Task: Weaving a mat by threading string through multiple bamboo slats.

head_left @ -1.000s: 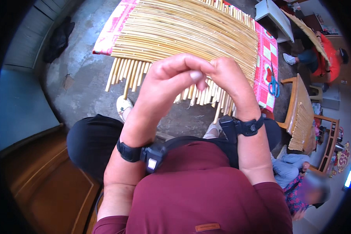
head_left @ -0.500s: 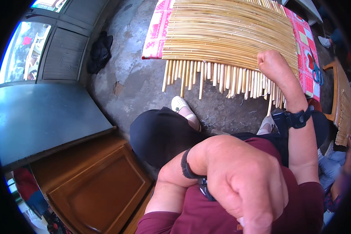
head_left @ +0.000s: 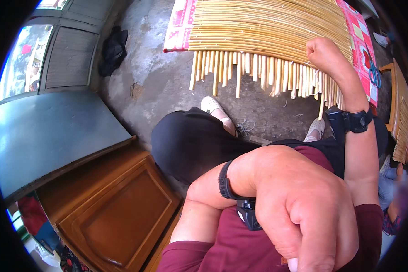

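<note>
A mat of thin yellow stalks (head_left: 258, 27), bound by rows of thread, lies on a table under a pink and red checked cloth (head_left: 179, 27). Along its near side the uneven stalk ends (head_left: 258, 72) stick out past the table edge. My right hand (head_left: 327, 55) is closed in a fist above the mat's near right part; whether it grips thread or a stalk is hidden. Close in front of my chest, my left hand (head_left: 308, 208) is closed with thumb and bent forefinger together, and what it may hold cannot be made out.
Blue-handled scissors (head_left: 374, 75) lie on the cloth at the right. White thread scraps (head_left: 245, 127) litter the floor by my shoes. A brown wooden cabinet (head_left: 118, 217) with a grey-blue top (head_left: 54, 136) stands left. Another person (head_left: 392, 190) sits at lower right beside a wooden frame (head_left: 396, 99).
The view has shifted, so the mat sits higher in the picture. My left hand looks larger and lies further right. My right hand stays closed over the mat.
</note>
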Action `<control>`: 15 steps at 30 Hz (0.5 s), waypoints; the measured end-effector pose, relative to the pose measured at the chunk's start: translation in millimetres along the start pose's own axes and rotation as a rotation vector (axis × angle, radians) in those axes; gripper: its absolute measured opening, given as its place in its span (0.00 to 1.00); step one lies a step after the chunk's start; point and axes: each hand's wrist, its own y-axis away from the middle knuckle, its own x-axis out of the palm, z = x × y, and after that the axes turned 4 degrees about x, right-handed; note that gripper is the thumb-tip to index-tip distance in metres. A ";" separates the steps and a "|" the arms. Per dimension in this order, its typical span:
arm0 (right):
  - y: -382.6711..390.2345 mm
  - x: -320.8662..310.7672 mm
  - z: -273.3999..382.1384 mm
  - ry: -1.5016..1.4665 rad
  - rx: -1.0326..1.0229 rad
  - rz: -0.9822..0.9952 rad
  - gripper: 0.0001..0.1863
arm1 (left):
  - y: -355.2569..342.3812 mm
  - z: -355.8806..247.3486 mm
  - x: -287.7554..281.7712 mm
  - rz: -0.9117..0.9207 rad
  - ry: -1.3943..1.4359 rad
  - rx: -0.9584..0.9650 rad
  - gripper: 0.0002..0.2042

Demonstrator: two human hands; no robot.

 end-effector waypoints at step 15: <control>7.9 0.2 2.3 0.046 -0.066 -0.038 0.07 | 118.7 -37.9 -100.1 -0.487 -0.931 -1.614 0.22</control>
